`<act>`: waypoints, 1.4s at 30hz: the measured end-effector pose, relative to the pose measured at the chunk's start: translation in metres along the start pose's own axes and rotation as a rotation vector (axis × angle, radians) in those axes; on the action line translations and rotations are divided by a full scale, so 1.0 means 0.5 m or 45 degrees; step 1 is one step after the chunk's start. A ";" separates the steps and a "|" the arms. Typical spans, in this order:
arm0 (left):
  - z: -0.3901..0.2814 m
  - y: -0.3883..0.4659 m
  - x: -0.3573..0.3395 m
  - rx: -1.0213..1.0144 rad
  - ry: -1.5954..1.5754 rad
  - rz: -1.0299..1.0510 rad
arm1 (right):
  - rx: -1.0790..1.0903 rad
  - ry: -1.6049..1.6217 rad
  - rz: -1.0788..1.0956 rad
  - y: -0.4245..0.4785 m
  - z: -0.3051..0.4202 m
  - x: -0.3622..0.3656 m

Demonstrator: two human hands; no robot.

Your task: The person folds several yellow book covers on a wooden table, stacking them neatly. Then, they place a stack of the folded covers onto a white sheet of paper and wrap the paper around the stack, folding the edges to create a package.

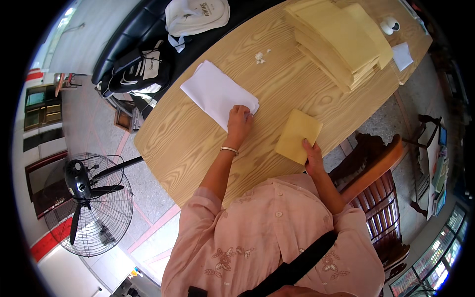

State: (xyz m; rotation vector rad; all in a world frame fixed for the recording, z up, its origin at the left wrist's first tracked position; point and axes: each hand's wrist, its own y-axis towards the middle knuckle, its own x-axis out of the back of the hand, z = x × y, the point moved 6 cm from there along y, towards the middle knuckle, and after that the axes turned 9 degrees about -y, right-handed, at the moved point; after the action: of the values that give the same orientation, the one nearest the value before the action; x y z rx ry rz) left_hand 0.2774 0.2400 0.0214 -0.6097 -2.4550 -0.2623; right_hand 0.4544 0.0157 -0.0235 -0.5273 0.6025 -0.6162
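My left hand (240, 124) rests with curled fingers on the near right corner of a stack of white paper sheets (217, 92); whether it pinches a sheet is hard to tell. A tan paper envelope (297, 135) is in my right hand (313, 154), gripped at its near right edge with the thumb on top. The envelope lies over the wooden table, right of the white sheets and apart from them. Farther back on the right rises a large pile of similar tan envelopes (345, 37).
Small white scraps (259, 57) and a folded white paper (402, 56) lie on the wooden table (178, 148). A white camera device (389, 26) stands behind the pile. Bags lie on a black sofa (130, 29). A fan (89, 204) stands left, a wooden chair (378, 200) right.
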 end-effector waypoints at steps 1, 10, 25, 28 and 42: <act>0.007 0.001 0.000 0.026 -0.036 -0.010 | 0.005 -0.005 -0.012 0.001 -0.002 0.001; 0.008 -0.011 0.049 0.094 -0.032 -0.278 | 0.033 -0.024 -0.010 -0.003 0.003 -0.004; 0.141 -0.274 0.221 0.725 -1.492 -0.893 | -0.404 0.415 0.700 -0.015 0.010 -0.299; 0.193 -0.352 0.185 0.835 -1.671 -0.853 | -0.469 0.457 0.817 0.011 -0.022 -0.372; 0.313 -0.270 0.301 1.001 -1.106 -0.596 | -0.650 0.553 0.810 0.118 -0.182 -0.560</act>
State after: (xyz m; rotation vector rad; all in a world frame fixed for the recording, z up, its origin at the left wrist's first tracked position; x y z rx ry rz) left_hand 0.0257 0.2262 -0.0222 0.2807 -3.1366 0.9504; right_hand 0.2323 0.2176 -0.0240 -0.6362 1.2930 0.0488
